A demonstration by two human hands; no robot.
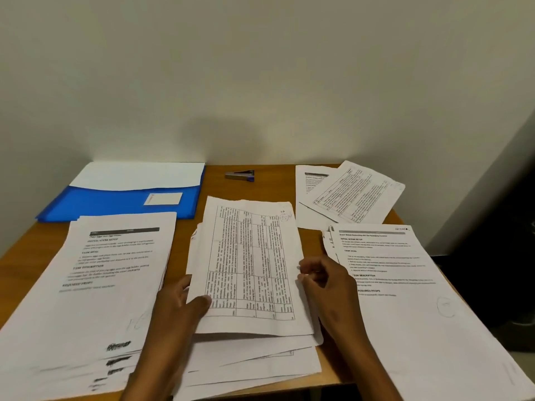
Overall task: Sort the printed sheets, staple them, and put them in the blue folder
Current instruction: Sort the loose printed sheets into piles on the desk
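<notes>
The fingers (311,273) of the right hand (330,285) are curled in and pinching the right edge of the top sheet (249,264), a page printed with a table and turned sideways. The left hand (179,302) holds the same sheet from the other side, thumb lying flat across its lower left corner, the rest of that hand's fingers tucked behind the paper. The sheet is lifted slightly off the middle pile (254,360), a loose fan of pages at the near edge of the worktop (269,180).

To the left lies a thick left stack (95,285) with headed text on top, its lower edges staggered. To the right sits the right stack (405,285), also text-faced, reaching over the worktop's near right corner. Behind that, at the far right, a far bundle (347,195) of a few sheets lies askew, a table page on top.

The blue folder (124,201) lies at the far left, against the wall, white paper showing in it and a small label on its front. The stapler (240,175) rests well apart from both hands, near the wall, between the folder and the far bundle.
</notes>
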